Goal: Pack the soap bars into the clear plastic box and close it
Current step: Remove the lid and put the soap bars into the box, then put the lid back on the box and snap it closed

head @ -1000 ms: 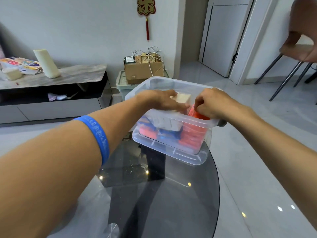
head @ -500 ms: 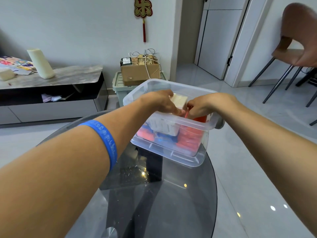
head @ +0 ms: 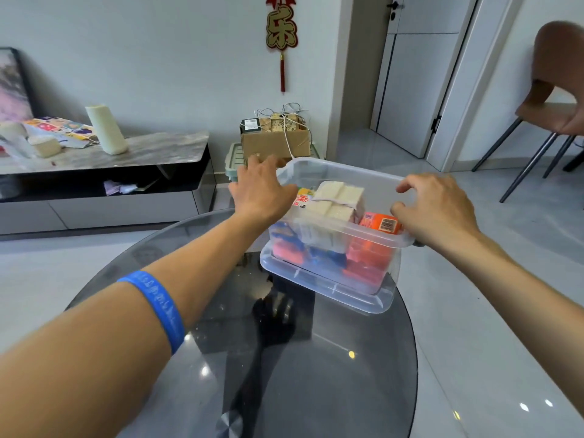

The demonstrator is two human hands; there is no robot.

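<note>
The clear plastic box [head: 328, 286] stands open on the far part of a round dark glass table [head: 284, 374]. Inside lie several soap bars: a cream-white bundle [head: 335, 200] on top, an orange pack with a barcode [head: 380, 222] at the right, blue and red packs below. My left hand [head: 262, 188] hovers at the box's left rim, fingers spread, holding nothing. My right hand [head: 436, 207] hangs over the right rim beside the orange pack, fingers loosely curled and apart, empty. No lid is in view.
Behind the table stand a low marble-topped cabinet [head: 126, 153] with a pale cylinder and papers, a cardboard box [head: 275, 140] on a green crate, and a brown chair [head: 556, 99] at the right. The box sits near the table's far right edge.
Both hands have lifted off the soap bars and moved apart, the left to the left rim, the right to the right rim. The white bundle and orange pack now lie uncovered.
</note>
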